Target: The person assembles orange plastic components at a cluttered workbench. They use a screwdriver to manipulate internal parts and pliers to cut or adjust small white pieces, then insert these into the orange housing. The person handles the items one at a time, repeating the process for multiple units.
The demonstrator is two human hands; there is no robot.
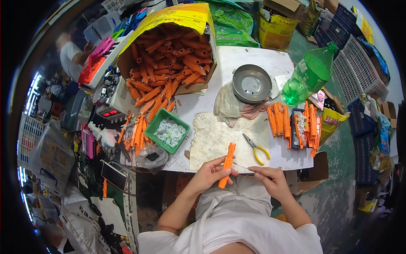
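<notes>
My left hand [209, 174] is closed around a long orange plastic part [229, 164], held upright above my lap at the table's front edge. Between the fingers of my right hand [271, 181] is a thin metal tool [242, 167]; its far end meets the side of the orange part, and its tip cannot be made out. Just beyond my right hand lie pliers [259, 158] with yellow handles, jaws pointing away. A green plastic basket [149, 131] of small whitish clear pieces stands to the left, beyond my left hand.
A large yellow sack [182, 12] spills many orange parts over the far left. Beyond the pliers a metal bowl [252, 84] rests on a rag [226, 103]. At the right, several orange parts [278, 120] lie in a row, with a green bottle [313, 70] behind them.
</notes>
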